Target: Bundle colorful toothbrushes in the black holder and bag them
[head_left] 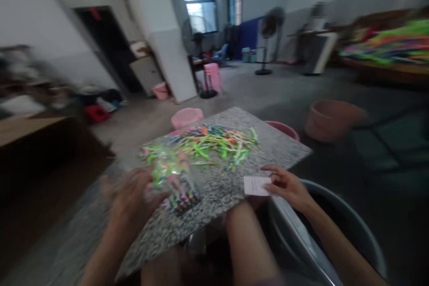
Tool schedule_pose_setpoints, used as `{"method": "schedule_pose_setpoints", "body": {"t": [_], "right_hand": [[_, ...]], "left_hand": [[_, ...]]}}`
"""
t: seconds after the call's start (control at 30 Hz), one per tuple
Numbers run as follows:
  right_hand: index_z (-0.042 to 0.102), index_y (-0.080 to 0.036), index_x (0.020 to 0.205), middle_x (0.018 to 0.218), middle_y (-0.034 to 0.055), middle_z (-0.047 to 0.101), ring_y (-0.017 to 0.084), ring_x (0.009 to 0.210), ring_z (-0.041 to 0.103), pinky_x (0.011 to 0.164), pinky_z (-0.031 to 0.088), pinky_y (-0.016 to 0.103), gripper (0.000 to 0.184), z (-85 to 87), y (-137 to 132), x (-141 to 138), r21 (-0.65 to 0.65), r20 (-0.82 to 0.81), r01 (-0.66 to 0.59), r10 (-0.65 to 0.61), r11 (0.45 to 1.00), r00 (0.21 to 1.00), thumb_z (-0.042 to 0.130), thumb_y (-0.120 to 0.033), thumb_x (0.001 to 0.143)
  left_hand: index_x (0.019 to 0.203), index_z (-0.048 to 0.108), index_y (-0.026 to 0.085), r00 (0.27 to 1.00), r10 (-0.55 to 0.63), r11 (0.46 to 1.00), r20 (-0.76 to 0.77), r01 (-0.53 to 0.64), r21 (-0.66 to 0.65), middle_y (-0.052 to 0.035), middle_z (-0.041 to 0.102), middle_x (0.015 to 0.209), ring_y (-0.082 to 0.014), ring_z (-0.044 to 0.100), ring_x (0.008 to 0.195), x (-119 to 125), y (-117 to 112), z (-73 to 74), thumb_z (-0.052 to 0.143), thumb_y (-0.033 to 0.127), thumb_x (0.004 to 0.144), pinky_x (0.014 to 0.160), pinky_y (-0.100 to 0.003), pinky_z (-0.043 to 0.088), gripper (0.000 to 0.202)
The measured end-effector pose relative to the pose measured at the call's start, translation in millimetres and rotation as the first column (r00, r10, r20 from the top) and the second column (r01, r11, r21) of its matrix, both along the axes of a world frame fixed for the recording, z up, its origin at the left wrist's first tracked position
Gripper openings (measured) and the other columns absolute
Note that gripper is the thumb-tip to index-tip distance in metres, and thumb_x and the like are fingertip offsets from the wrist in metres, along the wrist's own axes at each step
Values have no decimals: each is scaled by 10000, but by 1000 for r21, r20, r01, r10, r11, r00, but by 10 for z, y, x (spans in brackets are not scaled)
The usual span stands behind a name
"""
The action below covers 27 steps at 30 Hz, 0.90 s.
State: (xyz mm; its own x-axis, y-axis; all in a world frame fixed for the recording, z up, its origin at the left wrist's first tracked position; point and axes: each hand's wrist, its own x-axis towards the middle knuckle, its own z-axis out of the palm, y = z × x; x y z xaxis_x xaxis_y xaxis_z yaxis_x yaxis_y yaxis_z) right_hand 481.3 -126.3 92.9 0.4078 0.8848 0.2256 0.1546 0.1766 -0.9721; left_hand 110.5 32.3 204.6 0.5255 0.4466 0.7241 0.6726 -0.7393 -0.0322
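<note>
In the head view, my left hand (132,196), a little blurred, grips the left side of a clear plastic bag (181,183) packed with thin, brightly coloured pieces. The bag is above the near left part of a speckled stone tabletop (217,194). A small white paper slip (255,186) with faint print is pinched between the thumb and fingers of my right hand (284,185), near the table's front right edge. Behind the bag spreads a loose pile of green, white, orange and blue strips (214,140); their exact kind is too blurred to tell.
A large round tub (362,228) stands below my right forearm. Pink basins (187,117) and a bucket (330,120) sit beyond the table. At the far right, a wooden table (385,67) carries a heap of coloured strips. A pedestal fan (264,44) stands farther back.
</note>
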Motion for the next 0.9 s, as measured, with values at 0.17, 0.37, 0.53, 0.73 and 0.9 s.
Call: {"method": "schedule_pose_setpoints", "body": {"t": [0.17,0.37,0.53,0.73,0.9], "right_hand": [[632,-210,878,776,14,645,149,707,603,661,498,282,223,1152,825,-1011,403,143,-75,19,912,990,650,-417,797],[623,-183,891,695,2,639,132,631,550,589,367,228,131,1707,1483,-1833,-20,830,-563,328,826,451,497,-163,860],[683,-189,733,731,27,686,158,697,589,614,325,243,168,1748,1555,-1752,-281,952,-489,305,826,-31,574,-65,757],[708,-219,1017,885,34,723,175,767,633,678,406,249,251,1778,1588,-1818,-247,947,-445,311,861,76,674,-228,769],[700,-160,1012,916,101,717,227,805,643,669,428,294,372,1792,1633,-1547,-50,970,-142,82,989,228,698,-415,741]], "left_hand": [[971,687,282,982,-58,993,-181,37,-115,7,692,843,-180,603,939,-9,-398,91,495,247,923,1125,-495,109,201],[1209,593,310,978,-13,996,-207,-5,-85,-7,678,920,-189,579,935,-61,-647,1,524,198,909,1008,-439,258,326],[946,673,227,987,84,990,-138,-99,-102,-25,661,828,-199,564,890,-264,-564,113,484,180,923,1002,-466,279,196],[1306,517,249,956,165,977,241,-126,-172,-127,523,1334,-314,442,1255,-292,-225,12,685,423,783,1092,-581,201,576],[1423,362,141,872,224,870,435,22,-492,-205,510,1342,-344,500,1231,-189,171,-185,865,456,520,1012,-481,418,1080]]}}
